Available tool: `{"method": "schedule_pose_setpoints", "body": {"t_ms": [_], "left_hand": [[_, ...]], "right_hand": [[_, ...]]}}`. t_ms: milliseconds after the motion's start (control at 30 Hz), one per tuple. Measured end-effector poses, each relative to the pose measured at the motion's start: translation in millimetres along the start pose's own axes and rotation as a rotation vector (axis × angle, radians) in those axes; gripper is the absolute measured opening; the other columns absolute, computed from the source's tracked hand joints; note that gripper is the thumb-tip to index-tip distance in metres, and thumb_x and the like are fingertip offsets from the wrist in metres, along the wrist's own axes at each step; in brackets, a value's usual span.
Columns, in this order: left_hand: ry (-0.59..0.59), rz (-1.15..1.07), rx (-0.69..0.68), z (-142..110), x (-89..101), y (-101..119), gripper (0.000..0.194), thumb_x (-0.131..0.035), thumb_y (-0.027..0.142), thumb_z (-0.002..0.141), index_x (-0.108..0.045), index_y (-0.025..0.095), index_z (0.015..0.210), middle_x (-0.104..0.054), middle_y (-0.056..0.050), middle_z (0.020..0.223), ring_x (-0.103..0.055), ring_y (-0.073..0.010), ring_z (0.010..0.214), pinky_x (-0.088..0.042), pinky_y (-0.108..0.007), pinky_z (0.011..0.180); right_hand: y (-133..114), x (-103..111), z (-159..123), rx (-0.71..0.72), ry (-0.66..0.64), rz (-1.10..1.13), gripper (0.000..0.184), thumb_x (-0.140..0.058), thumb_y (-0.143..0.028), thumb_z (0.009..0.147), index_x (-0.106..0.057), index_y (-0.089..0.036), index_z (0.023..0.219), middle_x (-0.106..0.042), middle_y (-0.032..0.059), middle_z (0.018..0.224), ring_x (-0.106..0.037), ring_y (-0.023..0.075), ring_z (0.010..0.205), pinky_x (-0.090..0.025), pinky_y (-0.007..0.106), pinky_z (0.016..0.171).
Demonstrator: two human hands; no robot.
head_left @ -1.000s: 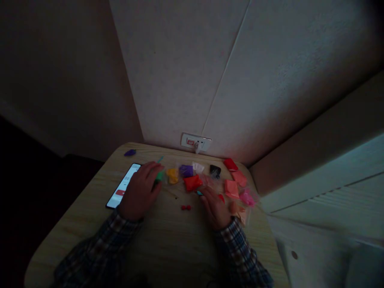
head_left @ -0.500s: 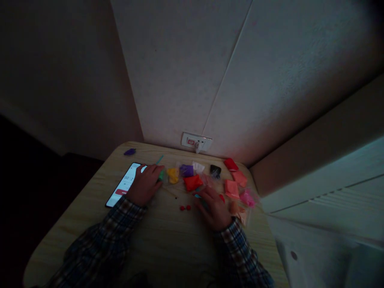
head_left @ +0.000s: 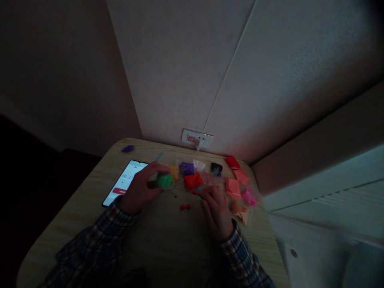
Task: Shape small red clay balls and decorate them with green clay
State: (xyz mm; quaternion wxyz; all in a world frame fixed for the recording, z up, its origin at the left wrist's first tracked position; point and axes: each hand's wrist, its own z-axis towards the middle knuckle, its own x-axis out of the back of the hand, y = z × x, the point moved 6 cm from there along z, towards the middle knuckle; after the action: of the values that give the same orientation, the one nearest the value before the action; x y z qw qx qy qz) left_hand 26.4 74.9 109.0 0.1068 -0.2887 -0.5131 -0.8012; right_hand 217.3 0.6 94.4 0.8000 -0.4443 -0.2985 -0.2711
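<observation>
My left hand (head_left: 140, 188) grips a small clear bag of green clay (head_left: 165, 180), raised a little above the table beside the phone. Between the fingers of my right hand (head_left: 216, 210) is a thin teal stick (head_left: 199, 199); most of it is hidden, so its exact kind cannot be made out. Just left of that hand lie two small red balls (head_left: 185, 207) side by side. An orange-red packet (head_left: 193, 181) rests beyond my right fingertips. Partly behind the green bag is a yellow packet (head_left: 174, 172).
A lit phone with a timer (head_left: 124, 182) lies at the left. Purple (head_left: 187, 168), white (head_left: 198, 165), black (head_left: 216, 169), salmon (head_left: 233, 187) and pink (head_left: 249, 197) packets spread to the right. A wall socket with a plug (head_left: 197, 139) sits behind the table (head_left: 168, 248).
My left hand has lifted the green bag off the table and moved slightly left and nearer. My right hand has shifted a little, its fingers drawn closer together.
</observation>
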Motion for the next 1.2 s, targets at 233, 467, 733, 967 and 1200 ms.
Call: {"method": "schedule_pose_setpoints", "body": {"t_ms": [233, 467, 733, 967, 1200], "left_hand": [[-0.164, -0.457, 0.049, -13, -28.1, 10, 0.021, -0.066, 0.02, 0.071, -0.06, 0.019, 0.09, -0.062, -0.006, 0.095, -0.06, -0.0193, 0.089, -0.051, -0.032, 0.08], [-0.188, -0.565, 0.003, -15, -31.8, 26, 0.02, -0.071, 0.018, 0.069, -0.061, 0.019, 0.087, -0.06, -0.003, 0.086, -0.058, -0.0176, 0.084, -0.049, -0.029, 0.074], [-0.179, -0.548, -0.024, -16, -33.9, 23, 0.02, -0.073, 0.022, 0.071, -0.062, 0.019, 0.087, -0.061, -0.003, 0.086, -0.059, -0.0175, 0.083, -0.049, -0.029, 0.074], [-0.173, -0.377, -0.082, -14, -31.0, 22, 0.023, -0.073, 0.017, 0.071, -0.064, 0.019, 0.092, -0.065, -0.003, 0.089, -0.06, -0.0187, 0.087, -0.048, -0.032, 0.08], [-0.175, -0.398, -0.148, -15, -33.3, 22, 0.024, -0.075, 0.019, 0.07, -0.065, 0.017, 0.092, -0.066, -0.004, 0.088, -0.061, -0.0184, 0.085, -0.047, -0.031, 0.077]], "right_hand": [[-25, 11, 4, 0.01, 0.134, 0.08, 0.026, -0.043, -0.016, 0.091, -0.066, -0.019, 0.102, -0.055, 0.0048, 0.077, -0.055, 0.0163, 0.073, -0.048, 0.028, 0.061], [-45, 20, 8, 0.095, 0.109, 0.093, 0.02, -0.047, -0.016, 0.091, -0.066, -0.018, 0.096, -0.059, 0.0037, 0.069, -0.055, 0.0146, 0.065, -0.046, 0.025, 0.054], [-58, 22, 5, 0.172, 0.108, -0.018, 0.015, -0.048, -0.015, 0.091, -0.062, -0.017, 0.098, -0.057, 0.0014, 0.061, -0.052, 0.0128, 0.054, -0.038, 0.025, 0.045], [-53, 13, 3, 0.111, 0.046, -0.06, 0.017, -0.045, -0.018, 0.092, -0.062, -0.018, 0.089, -0.054, 0.0014, 0.062, -0.051, 0.0122, 0.052, -0.038, 0.024, 0.044], [-48, 7, 3, 0.018, -0.028, -0.06, 0.023, -0.041, -0.014, 0.091, -0.058, -0.017, 0.077, -0.053, 0.0031, 0.069, -0.05, 0.0117, 0.055, -0.04, 0.023, 0.048]]}}
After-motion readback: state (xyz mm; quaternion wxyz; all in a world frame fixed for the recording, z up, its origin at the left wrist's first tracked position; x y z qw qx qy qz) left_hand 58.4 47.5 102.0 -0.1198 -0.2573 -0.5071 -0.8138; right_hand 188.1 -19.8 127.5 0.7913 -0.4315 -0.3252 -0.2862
